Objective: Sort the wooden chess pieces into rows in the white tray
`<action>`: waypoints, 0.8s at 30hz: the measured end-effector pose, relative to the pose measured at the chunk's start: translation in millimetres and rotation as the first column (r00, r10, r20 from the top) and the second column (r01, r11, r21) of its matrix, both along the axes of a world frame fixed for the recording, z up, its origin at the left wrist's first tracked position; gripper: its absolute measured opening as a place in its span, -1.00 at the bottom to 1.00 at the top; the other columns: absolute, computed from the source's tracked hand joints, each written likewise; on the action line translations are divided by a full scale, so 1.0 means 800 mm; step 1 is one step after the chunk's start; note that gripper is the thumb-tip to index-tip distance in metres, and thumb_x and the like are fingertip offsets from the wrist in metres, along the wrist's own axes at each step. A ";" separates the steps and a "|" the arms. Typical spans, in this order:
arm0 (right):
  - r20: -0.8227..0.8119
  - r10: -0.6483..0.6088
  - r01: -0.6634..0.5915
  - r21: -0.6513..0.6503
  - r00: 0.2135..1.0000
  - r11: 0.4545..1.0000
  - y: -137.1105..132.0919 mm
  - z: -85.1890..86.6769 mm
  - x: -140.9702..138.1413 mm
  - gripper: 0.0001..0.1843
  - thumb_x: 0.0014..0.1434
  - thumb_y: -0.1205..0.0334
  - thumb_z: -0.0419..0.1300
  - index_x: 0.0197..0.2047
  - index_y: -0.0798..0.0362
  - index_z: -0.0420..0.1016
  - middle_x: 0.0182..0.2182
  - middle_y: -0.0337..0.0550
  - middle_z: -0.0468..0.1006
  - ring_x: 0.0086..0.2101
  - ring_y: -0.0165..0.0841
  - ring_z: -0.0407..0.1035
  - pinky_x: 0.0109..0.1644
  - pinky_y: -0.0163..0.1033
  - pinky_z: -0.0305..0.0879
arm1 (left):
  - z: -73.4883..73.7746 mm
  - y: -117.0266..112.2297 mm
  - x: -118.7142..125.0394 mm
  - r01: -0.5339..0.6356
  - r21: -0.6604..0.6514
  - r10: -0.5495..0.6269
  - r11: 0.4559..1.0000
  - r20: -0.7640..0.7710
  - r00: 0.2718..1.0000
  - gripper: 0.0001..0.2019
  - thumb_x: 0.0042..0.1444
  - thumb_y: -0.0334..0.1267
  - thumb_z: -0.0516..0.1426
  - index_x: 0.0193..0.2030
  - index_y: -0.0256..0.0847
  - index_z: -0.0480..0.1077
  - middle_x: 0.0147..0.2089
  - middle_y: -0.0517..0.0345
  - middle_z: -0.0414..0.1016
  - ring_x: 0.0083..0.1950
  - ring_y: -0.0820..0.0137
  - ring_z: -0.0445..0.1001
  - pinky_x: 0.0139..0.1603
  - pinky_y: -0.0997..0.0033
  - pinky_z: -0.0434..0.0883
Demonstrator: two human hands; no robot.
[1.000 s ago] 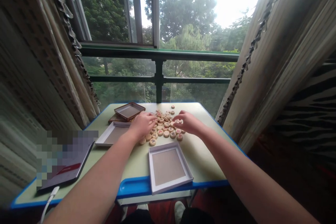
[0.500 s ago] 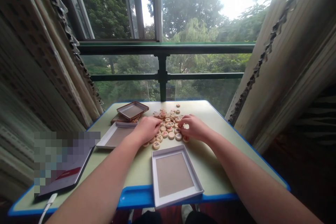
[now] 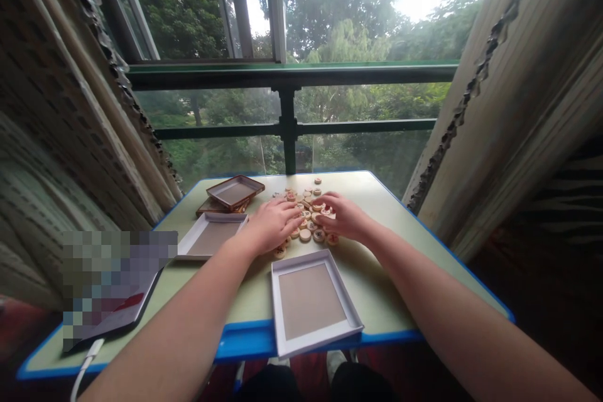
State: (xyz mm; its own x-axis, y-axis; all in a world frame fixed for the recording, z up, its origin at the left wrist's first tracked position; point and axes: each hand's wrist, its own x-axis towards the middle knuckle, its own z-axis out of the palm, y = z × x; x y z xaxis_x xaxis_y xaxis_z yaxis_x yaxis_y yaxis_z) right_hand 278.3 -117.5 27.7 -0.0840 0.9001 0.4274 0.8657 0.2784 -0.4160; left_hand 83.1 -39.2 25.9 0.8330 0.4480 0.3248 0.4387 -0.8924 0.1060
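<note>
Near tray: the white-walled tray (image 3: 277, 308) lies at the front of the surface (image 3: 367, 282), its near side reaching the blue edge; a knock from a forearm could push it over that edge.
Cable corner: a dark flat device (image 3: 125, 304), largely pixelated, with a white cable (image 3: 95, 347) plugged in; a sleeve-height sweep of the left arm might snag the cable.
Left grip: the left grip (image 3: 276, 224) is open, palm down with fingers spread, over the left side of the xiangqi pieces (image 3: 306, 215); what lies under the palm is hidden.
Right grip: the right grip (image 3: 336, 215) is open too, thumb and forefinger parted, at the right side of the heap.
Xiangqi pieces: a loose heap between both grips, some stacked; pressing in from two sides could topple the stacked discs or scatter some.
Side tray: a second white-walled tray (image 3: 193, 257) sits just left of the left forearm.
Brown box: a brown-rimmed tray (image 3: 259, 190) rests askew on a brown base (image 3: 207, 206).
Far disc: one disc (image 3: 318, 181) lies apart, beyond both grips, near the far edge.
</note>
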 end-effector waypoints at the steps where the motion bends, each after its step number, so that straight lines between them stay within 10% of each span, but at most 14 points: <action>1: 0.026 -0.030 0.029 0.046 0.999 0.999 0.005 -0.002 0.000 -0.68 0.08 0.28 0.16 -0.06 0.06 0.48 -0.07 -0.03 0.46 -0.13 -0.28 0.35 -0.02 -0.19 0.28 | 0.000 -0.002 0.001 0.014 -0.013 -0.014 1.000 -0.021 1.000 -0.57 0.23 -0.04 -0.13 0.08 -0.12 0.38 0.13 0.10 0.39 0.18 0.23 0.26 0.19 0.19 0.16; 14: 0.224 -0.047 0.083 -0.155 0.974 0.984 0.022 -0.008 0.011 -0.65 0.25 0.19 -0.06 -0.14 0.11 0.52 -0.10 -0.02 0.53 -0.09 -0.27 0.38 0.03 -0.21 0.23 | -0.001 -0.008 0.030 0.031 -0.069 -0.038 0.997 -0.108 0.993 -0.50 0.26 0.02 -0.25 0.13 -0.07 0.31 0.26 0.12 0.24 0.32 0.20 0.07 0.29 -0.02 -0.09; 24: 0.184 -0.109 0.127 -0.088 0.977 0.988 0.022 -0.012 0.016 -0.64 0.23 0.19 -0.02 -0.05 0.09 0.50 -0.03 -0.04 0.50 -0.02 -0.24 0.33 0.10 -0.15 0.20 | -0.004 0.002 0.023 -0.007 -0.025 0.005 1.000 -0.073 0.997 -0.52 0.22 0.02 -0.15 0.08 -0.19 0.34 0.16 0.01 0.36 0.16 0.21 0.31 0.15 0.26 0.20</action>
